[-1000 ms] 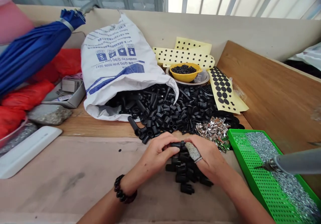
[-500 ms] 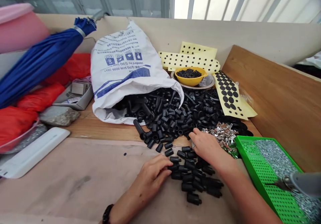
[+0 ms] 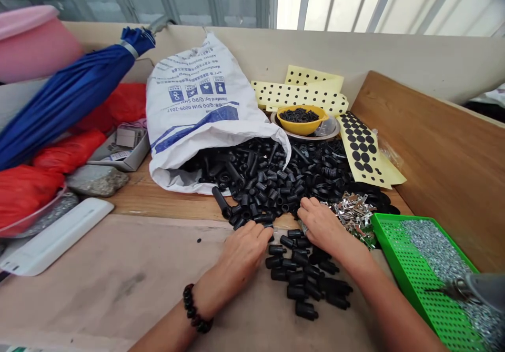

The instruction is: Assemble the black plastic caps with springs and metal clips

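My left hand (image 3: 246, 252), with a beaded bracelet (image 3: 193, 309) on its wrist, reaches to the front edge of a heap of black plastic parts (image 3: 272, 183). Its fingers are curled together over small black sleeves; what they grip is hidden. My right hand (image 3: 321, 225) is at the heap's right front, between the black parts and a pile of shiny metal clips (image 3: 353, 212). Its fingers are bent and closed, their tips hidden among the parts. Between my forearms lie several black stepped cylinders (image 3: 298, 278), loosely grouped on the mat (image 3: 130, 268).
The heap spills from a white printed sack (image 3: 197, 94). Behind it are a yellow bowl (image 3: 303, 127) and yellow sticker sheets (image 3: 359, 147). A green tray (image 3: 414, 273) of small metal pieces and a power driver's tip (image 3: 457, 290) are right. A white bar-shaped object (image 3: 59, 236) lies left.
My left hand has moved up and away from the grouped cylinders to the front of the heap, covering several loose sleeves. My right hand has barely moved.
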`<control>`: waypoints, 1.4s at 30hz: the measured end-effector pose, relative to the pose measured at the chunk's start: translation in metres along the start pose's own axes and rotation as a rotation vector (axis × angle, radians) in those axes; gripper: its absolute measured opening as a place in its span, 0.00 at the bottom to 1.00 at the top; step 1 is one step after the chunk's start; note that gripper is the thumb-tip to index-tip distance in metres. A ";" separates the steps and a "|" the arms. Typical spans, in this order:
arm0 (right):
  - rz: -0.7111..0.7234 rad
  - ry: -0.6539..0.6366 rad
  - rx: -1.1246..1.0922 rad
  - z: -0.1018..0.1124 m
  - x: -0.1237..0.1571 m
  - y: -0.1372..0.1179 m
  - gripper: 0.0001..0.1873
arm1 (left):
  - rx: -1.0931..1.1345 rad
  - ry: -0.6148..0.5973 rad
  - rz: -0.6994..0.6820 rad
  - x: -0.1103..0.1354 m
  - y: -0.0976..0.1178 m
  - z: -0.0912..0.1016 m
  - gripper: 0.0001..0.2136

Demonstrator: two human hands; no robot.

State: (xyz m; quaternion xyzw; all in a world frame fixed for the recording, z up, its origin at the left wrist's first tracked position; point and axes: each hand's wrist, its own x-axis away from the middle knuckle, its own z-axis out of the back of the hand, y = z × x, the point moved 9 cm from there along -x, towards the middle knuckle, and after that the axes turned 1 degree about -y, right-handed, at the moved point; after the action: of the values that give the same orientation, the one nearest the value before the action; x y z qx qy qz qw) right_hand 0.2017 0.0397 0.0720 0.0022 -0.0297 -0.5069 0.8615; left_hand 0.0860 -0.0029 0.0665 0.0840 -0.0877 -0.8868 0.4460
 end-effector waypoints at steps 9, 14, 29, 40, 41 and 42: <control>0.036 0.097 -0.403 0.030 0.027 -0.003 0.18 | 0.819 0.153 0.151 -0.014 -0.009 0.028 0.11; 0.094 0.205 -0.571 0.045 0.045 -0.013 0.20 | 1.180 0.176 0.171 -0.025 -0.002 0.018 0.10; 0.042 0.291 -0.514 0.038 0.071 -0.002 0.09 | 1.596 0.011 0.285 -0.028 0.024 -0.003 0.11; 0.081 0.256 -0.720 0.039 0.072 -0.012 0.10 | 1.261 0.142 0.090 -0.026 0.029 0.020 0.10; 0.058 0.235 -0.778 0.037 0.072 -0.011 0.10 | 1.173 0.187 0.025 -0.025 0.032 0.027 0.09; 0.033 0.219 -0.827 0.035 0.072 -0.009 0.09 | 1.084 0.230 -0.046 -0.023 0.036 0.034 0.09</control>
State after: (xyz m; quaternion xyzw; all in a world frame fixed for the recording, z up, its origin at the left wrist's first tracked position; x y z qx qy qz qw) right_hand 0.2265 -0.0264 0.1100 -0.2902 0.2677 -0.4589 0.7959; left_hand 0.1193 -0.0026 0.1094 0.3997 -0.4803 -0.7092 0.3263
